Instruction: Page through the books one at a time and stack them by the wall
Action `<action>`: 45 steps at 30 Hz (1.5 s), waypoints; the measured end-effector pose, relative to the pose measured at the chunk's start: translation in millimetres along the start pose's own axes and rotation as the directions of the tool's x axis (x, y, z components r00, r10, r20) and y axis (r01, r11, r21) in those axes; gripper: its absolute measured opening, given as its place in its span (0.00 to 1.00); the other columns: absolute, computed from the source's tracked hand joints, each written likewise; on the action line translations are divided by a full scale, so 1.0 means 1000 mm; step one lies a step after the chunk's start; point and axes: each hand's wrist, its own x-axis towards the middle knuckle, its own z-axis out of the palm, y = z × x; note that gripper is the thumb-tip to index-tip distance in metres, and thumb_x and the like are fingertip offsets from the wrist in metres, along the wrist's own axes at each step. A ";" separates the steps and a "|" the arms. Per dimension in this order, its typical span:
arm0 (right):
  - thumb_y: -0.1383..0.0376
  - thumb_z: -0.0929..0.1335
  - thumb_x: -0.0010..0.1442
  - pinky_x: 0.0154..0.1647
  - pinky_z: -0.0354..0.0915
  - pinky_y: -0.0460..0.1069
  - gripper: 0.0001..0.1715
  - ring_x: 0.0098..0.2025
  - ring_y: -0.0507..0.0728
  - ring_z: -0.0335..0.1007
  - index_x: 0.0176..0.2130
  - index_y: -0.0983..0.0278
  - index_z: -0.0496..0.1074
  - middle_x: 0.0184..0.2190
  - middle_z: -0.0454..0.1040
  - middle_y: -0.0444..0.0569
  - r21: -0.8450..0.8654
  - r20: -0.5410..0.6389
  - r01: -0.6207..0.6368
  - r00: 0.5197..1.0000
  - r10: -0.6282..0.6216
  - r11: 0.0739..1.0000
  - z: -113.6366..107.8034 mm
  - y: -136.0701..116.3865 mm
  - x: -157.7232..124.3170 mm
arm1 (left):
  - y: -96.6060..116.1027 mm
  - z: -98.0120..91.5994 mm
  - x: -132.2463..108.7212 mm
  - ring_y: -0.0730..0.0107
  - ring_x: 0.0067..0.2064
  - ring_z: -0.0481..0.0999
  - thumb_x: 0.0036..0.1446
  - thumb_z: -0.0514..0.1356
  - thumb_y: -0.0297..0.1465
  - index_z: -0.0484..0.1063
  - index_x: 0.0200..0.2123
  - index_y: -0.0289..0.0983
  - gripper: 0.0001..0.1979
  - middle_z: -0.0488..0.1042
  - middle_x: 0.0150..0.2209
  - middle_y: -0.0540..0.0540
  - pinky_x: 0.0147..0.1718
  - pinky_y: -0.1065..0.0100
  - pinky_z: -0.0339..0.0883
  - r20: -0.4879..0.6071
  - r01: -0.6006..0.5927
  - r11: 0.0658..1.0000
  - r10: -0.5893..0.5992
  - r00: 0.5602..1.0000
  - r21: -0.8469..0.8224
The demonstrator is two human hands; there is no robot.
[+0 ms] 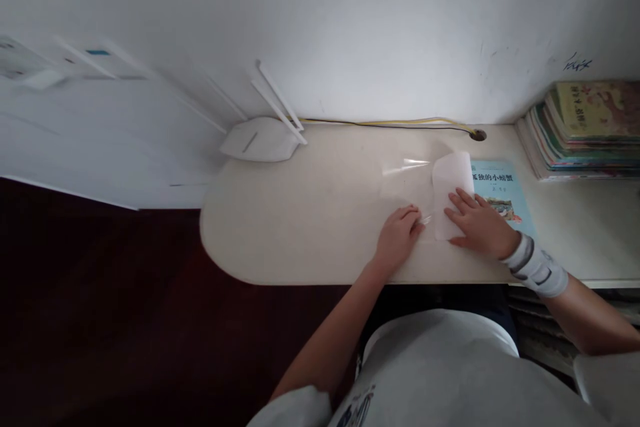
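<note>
A light-blue book (505, 188) with a picture on its cover lies on the white desk. Over its left part is a white sheet or flap (451, 177); I cannot tell whether it belongs to the book. From there a clear plastic book cover (407, 180) spreads left, shining where it catches light. My left hand (399, 238) has its fingers curled together at the plastic's near part, closed on it. Flat on the white flap rests my right hand (480, 223), fingers apart, a grey-white band round its wrist. Its palm hides part of the book.
A white router (265, 140) with antennas stands at the desk's back left. Yellow and black cables (385, 123) run along the wall to a cable hole (478, 135). Piled books (590, 137) occupy the back right. The desk's left end (220, 240) is rounded.
</note>
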 end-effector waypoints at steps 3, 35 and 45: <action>0.55 0.66 0.56 0.54 0.56 0.64 0.31 0.63 0.71 0.45 0.53 0.70 0.65 0.60 0.56 0.66 -0.044 -0.037 -0.102 0.994 0.101 0.994 0.006 -0.004 0.000 | -0.001 0.001 -0.001 0.68 0.45 0.71 0.57 0.53 0.27 0.70 0.30 0.38 0.07 0.73 0.38 0.46 0.47 0.63 0.66 -0.075 0.019 0.997 -0.025 0.997 -0.078; 0.62 0.67 0.51 0.49 0.59 0.59 0.27 0.54 0.66 0.56 0.52 0.63 0.66 0.51 0.64 0.59 0.234 -0.199 -0.388 0.878 0.435 0.891 0.019 0.053 0.092 | 0.021 0.000 0.056 0.57 0.46 0.70 0.60 0.48 0.44 0.63 0.48 0.34 0.22 0.70 0.44 0.38 0.44 0.57 0.61 0.047 0.093 0.891 -0.127 0.991 0.444; 0.59 0.66 0.53 0.53 0.54 0.58 0.23 0.54 0.64 0.56 0.48 0.66 0.69 0.50 0.66 0.57 0.211 -0.148 -0.324 0.922 0.358 0.922 0.026 0.057 0.098 | 0.010 0.021 0.096 0.60 0.41 0.72 0.59 0.52 0.42 0.63 0.43 0.34 0.17 0.68 0.41 0.39 0.37 0.65 0.62 -0.070 0.200 0.833 -0.192 0.979 0.516</action>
